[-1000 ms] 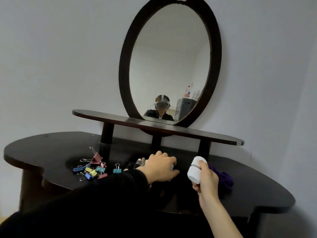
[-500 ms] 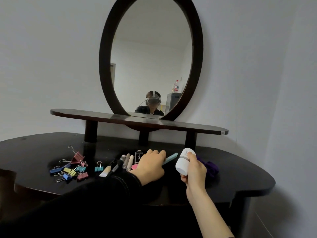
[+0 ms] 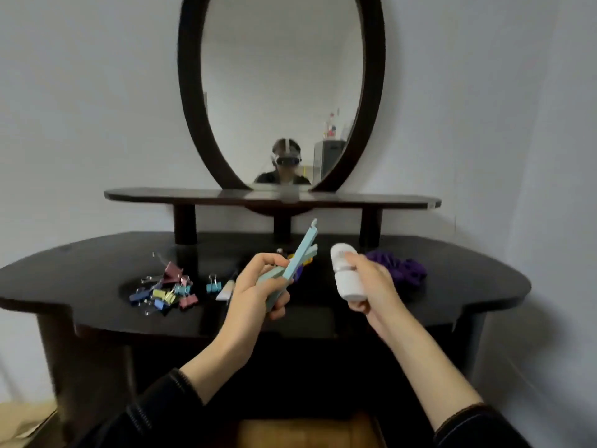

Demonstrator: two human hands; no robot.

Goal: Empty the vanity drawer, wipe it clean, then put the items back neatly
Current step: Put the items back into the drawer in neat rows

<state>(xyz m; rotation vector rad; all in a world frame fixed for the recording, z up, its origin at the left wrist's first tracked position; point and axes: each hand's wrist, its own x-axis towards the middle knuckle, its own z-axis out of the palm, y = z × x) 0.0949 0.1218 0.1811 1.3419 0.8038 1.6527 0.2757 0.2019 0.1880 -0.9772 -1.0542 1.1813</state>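
Nearest to me, my two dark sleeves (image 3: 168, 396) are pushed back from bare forearms, and a brown wooden surface (image 3: 303, 431) shows low between them; I cannot tell whether it is the drawer.

My left hand (image 3: 255, 292) is raised above the front edge of the counter (image 3: 452, 286), fingers and thumb curled round a bundle of pale blue strips (image 3: 298, 257) that fan upward and away from the palm. My right hand (image 3: 374, 286), level with the left and just to its right, is wrapped round a small white container (image 3: 348, 286), held upright with its rounded top clear of my fingers.

To the left of my left hand, on the counter, lies a white-tipped tube (image 3: 225, 291), then a single blue clip (image 3: 212, 285), then a loose heap of coloured binder clips (image 3: 164, 291). Just behind the strips, something purple and yellow (image 3: 302, 270) peeks out, too hidden to name. Beyond my right hand and a little to its right sits a bunched purple cloth (image 3: 402, 270).

Farther back, a raised shelf (image 3: 161, 194) on short posts spans the counter, and above it an oval mirror (image 3: 281, 76) in a dark frame reflects a person wearing a headset.
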